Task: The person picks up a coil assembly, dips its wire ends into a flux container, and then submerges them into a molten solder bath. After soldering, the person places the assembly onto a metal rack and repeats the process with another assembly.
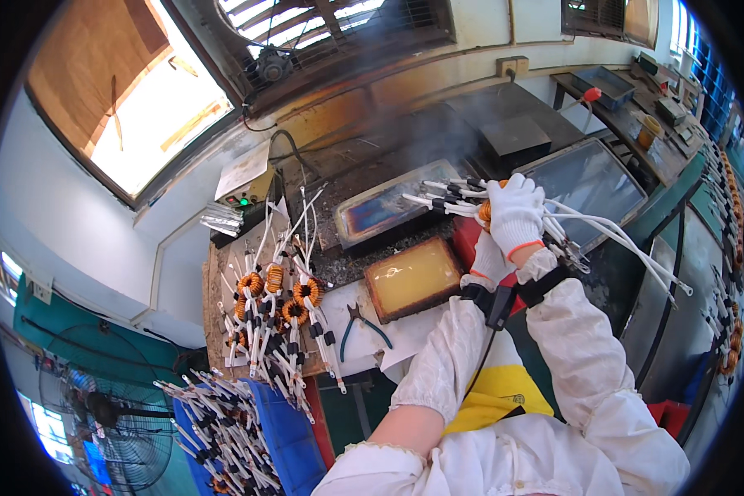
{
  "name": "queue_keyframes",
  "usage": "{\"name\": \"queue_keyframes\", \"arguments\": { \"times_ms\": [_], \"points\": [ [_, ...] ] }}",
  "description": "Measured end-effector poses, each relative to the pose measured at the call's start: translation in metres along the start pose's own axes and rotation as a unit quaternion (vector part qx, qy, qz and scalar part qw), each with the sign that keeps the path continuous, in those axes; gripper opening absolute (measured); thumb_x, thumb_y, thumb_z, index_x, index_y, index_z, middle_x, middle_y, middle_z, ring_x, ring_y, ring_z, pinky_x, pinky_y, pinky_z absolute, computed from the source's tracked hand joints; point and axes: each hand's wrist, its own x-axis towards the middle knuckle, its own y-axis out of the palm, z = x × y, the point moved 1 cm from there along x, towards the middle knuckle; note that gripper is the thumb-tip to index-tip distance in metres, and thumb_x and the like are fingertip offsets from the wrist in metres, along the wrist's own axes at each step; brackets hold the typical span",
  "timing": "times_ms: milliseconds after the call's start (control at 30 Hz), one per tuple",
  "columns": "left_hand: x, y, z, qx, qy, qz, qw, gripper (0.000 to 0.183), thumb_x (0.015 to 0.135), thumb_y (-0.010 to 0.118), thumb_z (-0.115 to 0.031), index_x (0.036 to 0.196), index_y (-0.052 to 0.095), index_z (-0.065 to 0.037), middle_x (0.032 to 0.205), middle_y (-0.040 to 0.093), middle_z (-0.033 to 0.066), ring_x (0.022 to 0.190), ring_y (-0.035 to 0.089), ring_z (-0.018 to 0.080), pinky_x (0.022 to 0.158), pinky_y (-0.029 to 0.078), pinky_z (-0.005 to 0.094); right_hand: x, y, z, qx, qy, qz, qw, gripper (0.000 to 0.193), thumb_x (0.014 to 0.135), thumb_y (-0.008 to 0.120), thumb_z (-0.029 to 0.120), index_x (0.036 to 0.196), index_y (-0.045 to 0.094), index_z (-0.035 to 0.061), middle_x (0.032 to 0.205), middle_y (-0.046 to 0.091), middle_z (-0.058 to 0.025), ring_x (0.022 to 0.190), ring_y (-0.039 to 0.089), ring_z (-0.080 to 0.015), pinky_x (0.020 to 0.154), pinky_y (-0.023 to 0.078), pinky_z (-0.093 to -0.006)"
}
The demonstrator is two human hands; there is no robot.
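Note:
My right hand [514, 207], in a white glove, is closed round a bunch of copper-wound ring coils [485, 213] with white leads. Lead ends with black sleeves [442, 198] point left over the near right end of a rectangular pot [362, 221] with a shiny, metallic surface. Longer white leads [620, 231] trail out to the right. My left hand [487, 263], also gloved, is just below the right one; its fingers are hidden behind the right hand and wrist. Nearer me sits a dark-rimmed pan [413, 279] of yellowish material.
Smoke rises behind the pot. Cutting pliers [362, 329] lie left of the yellow pan. More ring coils [293, 302] are heaped on the bench's left, above a blue bin [285, 430] full of leads. A control box [246, 178] stands behind; a glassy-topped tray [591, 186] lies right.

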Motion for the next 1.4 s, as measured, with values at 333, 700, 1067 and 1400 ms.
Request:
{"name": "queue_keyframes", "arguments": {
  "times_ms": [333,700,1067,1400],
  "points": [
    [0.016,0.008,-0.018,-0.701,-0.309,0.003,0.643,0.048,0.099,0.033,-0.047,0.128,0.050,-0.013,0.128,0.056,0.0082,0.116,0.055,0.0253,0.101,0.043,0.0411,-0.043,-0.010,-0.035,0.178,0.011,-0.044,0.983,0.047,0.069,0.072,0.021,0.113,0.054,0.0156,0.102,0.051,-0.0178,0.094,0.054,-0.0376,0.080,0.046,-0.0471],
    [0.017,0.007,-0.008,-0.726,-0.262,0.110,0.627,0.044,0.101,0.034,-0.040,0.127,0.049,-0.008,0.125,0.056,0.0117,0.111,0.058,0.0254,0.092,0.051,0.0405,-0.071,-0.007,-0.075,0.304,0.037,0.020,0.952,0.059,0.085,0.059,0.038,0.135,0.042,0.0130,0.125,0.047,-0.0235,0.113,0.051,-0.0413,0.094,0.044,-0.0443],
    [0.020,0.005,-0.018,-0.696,-0.336,0.085,0.628,0.046,0.101,0.030,-0.043,0.128,0.047,-0.009,0.125,0.055,0.0137,0.108,0.059,0.0320,0.086,0.054,0.0533,-0.067,0.020,-0.118,0.483,-0.083,0.019,0.872,0.060,0.079,0.051,0.000,0.138,0.041,0.0091,0.123,0.052,-0.0185,0.115,0.050,-0.0345,0.100,0.040,-0.0346],
    [0.021,0.006,-0.011,-0.720,-0.311,0.091,0.613,0.044,0.101,0.028,-0.043,0.120,0.049,-0.009,0.118,0.057,0.0137,0.103,0.061,0.0331,0.085,0.054,0.0534,-0.051,0.032,-0.112,0.362,0.088,0.005,0.928,0.054,0.081,0.053,0.007,0.133,0.041,0.0169,0.116,0.052,-0.0169,0.107,0.054,-0.0385,0.089,0.047,-0.0417]
  ]
}}
